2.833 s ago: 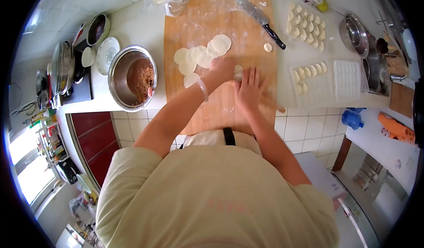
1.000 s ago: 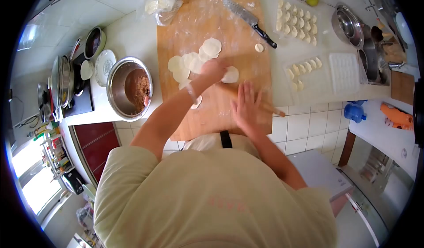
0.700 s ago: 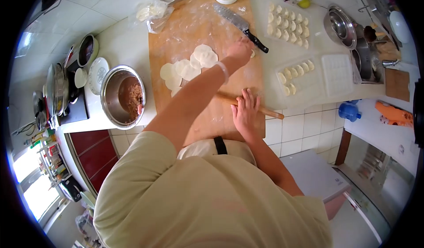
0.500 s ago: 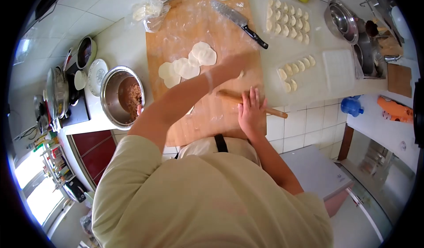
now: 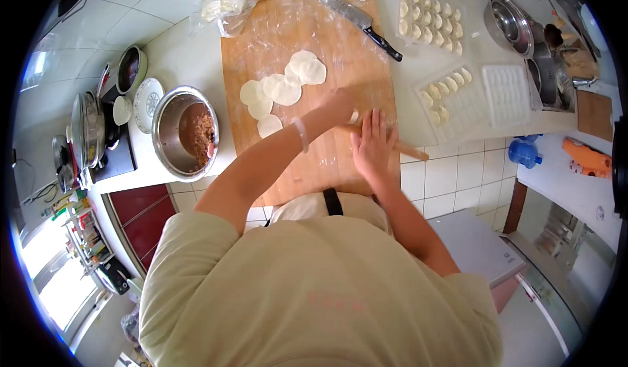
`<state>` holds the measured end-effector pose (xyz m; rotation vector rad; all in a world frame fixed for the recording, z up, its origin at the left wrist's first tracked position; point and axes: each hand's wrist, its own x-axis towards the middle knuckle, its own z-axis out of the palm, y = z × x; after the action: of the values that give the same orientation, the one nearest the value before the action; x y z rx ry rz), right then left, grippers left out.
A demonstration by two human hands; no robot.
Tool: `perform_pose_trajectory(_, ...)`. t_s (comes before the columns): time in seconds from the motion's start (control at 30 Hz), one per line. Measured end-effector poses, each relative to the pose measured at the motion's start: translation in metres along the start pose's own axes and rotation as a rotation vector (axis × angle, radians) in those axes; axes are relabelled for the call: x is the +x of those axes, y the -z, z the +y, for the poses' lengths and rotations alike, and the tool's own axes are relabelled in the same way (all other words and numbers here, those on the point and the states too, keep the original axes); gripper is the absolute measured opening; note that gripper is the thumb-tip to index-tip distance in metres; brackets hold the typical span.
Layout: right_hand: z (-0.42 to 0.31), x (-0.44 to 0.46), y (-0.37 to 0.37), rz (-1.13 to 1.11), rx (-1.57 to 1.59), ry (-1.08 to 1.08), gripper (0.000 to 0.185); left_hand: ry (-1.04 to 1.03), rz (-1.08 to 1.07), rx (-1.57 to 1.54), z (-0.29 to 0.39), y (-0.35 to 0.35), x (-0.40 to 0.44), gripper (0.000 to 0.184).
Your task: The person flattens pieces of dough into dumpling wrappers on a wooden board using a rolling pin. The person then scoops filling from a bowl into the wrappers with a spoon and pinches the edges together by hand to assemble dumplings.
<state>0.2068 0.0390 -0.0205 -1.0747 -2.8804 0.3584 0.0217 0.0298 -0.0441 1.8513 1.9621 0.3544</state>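
Note:
My right hand (image 5: pixel 371 146) presses down on a wooden rolling pin (image 5: pixel 412 152), its fingers stretched across the top of it. Close by on the left, my left hand (image 5: pixel 337 107) has its fingers curled at the edge of a small piece of dough (image 5: pixel 354 116) beside the pin. The far end of the pin is partly hidden by my hands. Several thin round dough wrappers (image 5: pixel 286 93) lie overlapping on the floured wooden board (image 5: pixel 275 43), and a single wrapper (image 5: pixel 269 126) rests by my left forearm.
A steel bowl of filling (image 5: pixel 159 131) stands left of the board. A knife (image 5: pixel 356 19) lies at the board's right edge. Trays of dumplings (image 5: pixel 430 23) and a white tray (image 5: pixel 507 95) sit on the right counter. A plastic bag (image 5: pixel 222 7) is at the back left.
My left hand was blurred and has come down closer to the pin and the dough piece. My right hand stays on the pin. The whole view has shifted slightly.

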Motion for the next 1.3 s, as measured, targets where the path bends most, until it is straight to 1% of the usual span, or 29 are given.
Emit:
perform_pose_trajectory(0.03,-0.003,0.006,-0.001,0.003,0.002,0.005,0.056,0.003,0.003,0.004,0.000,0.005,0.002,0.027)
perform_pose_trajectory(0.1,-0.008,0.011,0.003,0.009,-0.049,-0.041,0.056,0.224,-0.372,0.052,0.008,0.020,0.000,0.023)
perform_pose_trajectory(0.13,-0.007,0.027,0.006,-0.022,-0.077,-0.030,0.054,0.224,-0.377,0.054,0.012,0.024,0.004,0.023)
perform_pose_trajectory(0.2,0.002,0.061,0.004,0.017,-0.087,-0.049,0.054,0.362,-0.428,0.141,0.023,0.035,0.018,0.023)
perform_pose_trajectory(0.27,0.010,0.079,-0.001,0.094,-0.109,-0.056,0.052,0.357,-0.400,0.118,0.036,0.058,0.020,0.023)
perform_pose_trajectory(0.3,0.010,0.072,-0.001,0.101,-0.113,-0.059,0.052,0.346,-0.369,0.090,0.040,0.066,0.022,0.023)
perform_pose_trajectory(0.33,0.007,0.059,0.001,0.098,-0.082,-0.038,0.053,0.344,-0.360,0.090,0.032,0.057,0.019,0.023)
perform_pose_trajectory(0.4,-0.006,0.016,0.001,0.085,-0.047,-0.016,0.053,0.191,-0.161,0.024,0.004,0.028,-0.001,0.019)
perform_pose_trajectory(0.43,-0.012,-0.010,-0.001,0.033,-0.041,-0.020,0.053,0.194,-0.159,0.025,-0.001,0.023,-0.005,0.019)
perform_pose_trajectory(0.47,-0.016,-0.019,-0.003,-0.016,-0.034,-0.024,0.054,0.215,-0.218,0.094,-0.006,0.020,-0.008,0.019)
perform_pose_trajectory(0.5,-0.017,-0.011,0.000,-0.023,-0.032,-0.024,0.054,0.235,-0.285,0.154,-0.005,0.016,-0.013,0.019)
perform_pose_trajectory(0.53,-0.019,0.005,0.007,-0.015,-0.053,-0.029,0.054,0.239,-0.299,0.144,0.005,0.023,-0.014,0.019)
perform_pose_trajectory(0.6,-0.017,0.043,0.002,0.006,-0.070,-0.030,0.055,0.350,-0.363,0.077,0.028,0.060,0.001,0.020)
perform_pose_trajectory(0.67,-0.003,0.069,-0.003,0.098,-0.132,-0.015,0.058,0.378,-0.361,0.126,0.031,0.063,0.012,0.020)
perform_pose_trajectory(0.73,-0.004,0.059,-0.002,0.085,-0.111,-0.018,0.058,0.399,-0.364,0.174,0.027,0.058,0.010,0.019)
perform_pose_trajectory(0.77,-0.005,0.055,-0.001,0.078,-0.091,-0.017,0.057,0.398,-0.325,0.111,0.020,0.054,0.006,0.020)
perform_pose_trajectory(0.8,-0.010,0.033,0.000,0.080,-0.093,-0.012,0.057,0.399,-0.291,0.049,0.011,0.048,0.001,0.020)
perform_pose_trajectory(0.87,-0.022,-0.017,-0.002,-0.017,-0.003,0.026,0.054,0.401,-0.256,0.040,-0.003,0.032,-0.014,0.022)
perform_pose_trajectory(0.9,-0.025,-0.009,0.001,-0.019,-0.003,0.030,0.054,0.399,-0.228,0.029,-0.005,0.027,-0.018,0.024)
perform_pose_trajectory(0.93,-0.027,0.004,0.005,-0.012,-0.037,0.002,0.055,0.405,-0.295,-0.063,0.005,0.045,-0.016,0.027)
perform_pose_trajectory(0.97,-0.029,0.020,0.005,0.002,-0.068,-0.027,0.055,0.409,-0.299,-0.064,0.013,0.053,-0.012,0.027)
perform_pose_trajectory(1.03,-0.014,0.057,-0.006,0.058,-0.056,0.002,0.057,0.469,-0.326,0.008,0.026,0.062,0.002,0.028)
perform_pose_trajectory(1.07,-0.008,0.073,-0.006,0.087,-0.075,-0.004,0.058,0.469,-0.320,0.010,0.025,0.062,0.006,0.028)
perform_pose_trajectory(1.1,-0.006,0.079,-0.004,0.113,-0.094,-0.014,0.059,0.442,-0.326,0.093,0.023,0.058,0.010,0.028)
perform_pose_trajectory(1.13,-0.007,0.071,-0.003,0.117,-0.099,-0.015,0.059,0.413,-0.329,0.176,0.022,0.054,0.012,0.027)
perform_pose_trajectory(1.17,-0.011,0.055,-0.002,0.116,-0.060,0.010,0.059,0.412,-0.321,0.175,0.016,0.050,0.010,0.027)
perform_pose_trajectory(1.23,-0.022,0.015,0.000,0.110,-0.017,0.037,0.059,0.463,-0.297,-0.024,-0.005,0.039,-0.007,0.029)
perform_pose_trajectory(1.27,-0.028,-0.008,-0.001,0.040,0.000,0.013,0.059,0.464,-0.293,-0.023,-0.014,0.032,-0.012,0.029)
perform_pose_trajectory(1.3,-0.029,-0.017,-0.003,-0.030,0.015,-0.010,0.060,0.403,-0.221,-0.040,-0.022,0.024,-0.017,0.027)
